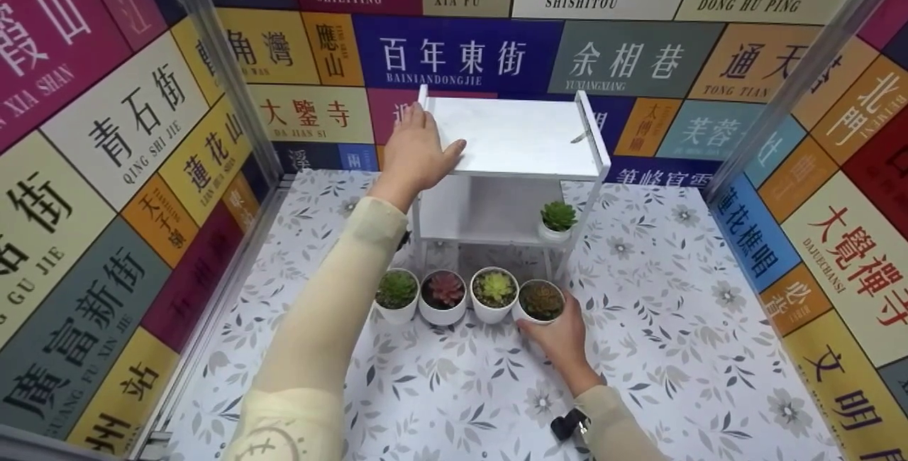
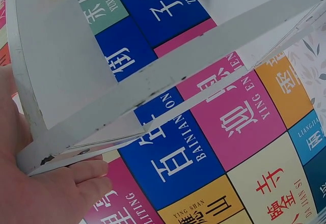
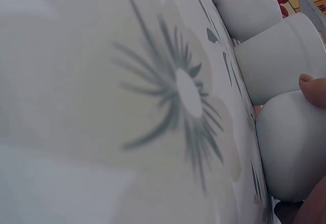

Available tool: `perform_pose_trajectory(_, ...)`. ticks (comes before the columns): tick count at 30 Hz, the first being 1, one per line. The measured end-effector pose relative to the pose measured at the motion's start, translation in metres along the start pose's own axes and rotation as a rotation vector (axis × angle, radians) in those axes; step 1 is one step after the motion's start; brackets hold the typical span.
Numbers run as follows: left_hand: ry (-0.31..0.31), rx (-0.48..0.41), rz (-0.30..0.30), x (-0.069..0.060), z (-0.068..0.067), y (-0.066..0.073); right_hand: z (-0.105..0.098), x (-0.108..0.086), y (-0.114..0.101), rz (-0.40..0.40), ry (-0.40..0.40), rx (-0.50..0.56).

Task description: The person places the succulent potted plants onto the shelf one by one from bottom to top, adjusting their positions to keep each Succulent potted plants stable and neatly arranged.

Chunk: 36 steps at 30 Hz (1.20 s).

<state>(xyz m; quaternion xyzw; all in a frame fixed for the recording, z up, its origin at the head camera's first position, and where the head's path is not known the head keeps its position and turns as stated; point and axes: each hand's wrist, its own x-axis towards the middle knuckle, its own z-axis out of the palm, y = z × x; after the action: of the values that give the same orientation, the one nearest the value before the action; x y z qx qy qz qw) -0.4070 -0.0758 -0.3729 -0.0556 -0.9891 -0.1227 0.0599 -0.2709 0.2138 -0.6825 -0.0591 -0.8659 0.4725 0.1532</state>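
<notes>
My left hand (image 1: 415, 149) holds the top left side of a small white two-tier shelf rack (image 1: 511, 135), its thumb over the top board. In the left wrist view, that hand (image 2: 46, 188) is at a corner of the white frame (image 2: 127, 86). At the front right, my right hand (image 1: 564, 333) grips a white-potted brownish succulent (image 1: 542, 301). The right wrist view shows a thumb (image 3: 313, 89) against that white pot (image 3: 290, 142). Left of it stand a yellow-green succulent (image 1: 494, 291), a reddish succulent (image 1: 444, 294) and a green succulent (image 1: 396, 292), all in white pots.
Another potted green succulent (image 1: 558, 218) stands at the right end of the rack's lower tier. A dark leaf partly shows behind my left forearm. A leaf-patterned cloth (image 1: 674, 319) covers the table. Sign-printed panels (image 1: 454, 53) and metal posts (image 1: 227, 71) enclose it.
</notes>
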Motion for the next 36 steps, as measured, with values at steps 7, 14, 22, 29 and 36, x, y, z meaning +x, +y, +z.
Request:
perform_pose_trajectory(7, -0.002, 0.008, 0.0, 0.0, 0.001, 0.0, 0.0, -0.001, 0.001, 0.012, 0.003, 0.012)
perform_pose_trajectory(14, 0.006, 0.004, 0.005, 0.0, 0.0, 0.001, -0.002, -0.002, -0.002, 0.002, 0.006, -0.003)
perform_pose_trajectory(22, 0.004, 0.006, 0.009, 0.0, 0.001, 0.0, -0.005, -0.002, -0.005, 0.007, -0.003, -0.007)
perform_pose_trajectory(29, 0.008, 0.004, 0.003, 0.0, 0.001, 0.0, -0.007, -0.002, -0.007, 0.009, 0.002, -0.012)
perform_pose_trajectory(36, 0.001, 0.003, 0.003, 0.0, 0.001, 0.0, -0.011, -0.002, -0.012, 0.009, 0.016, -0.021)
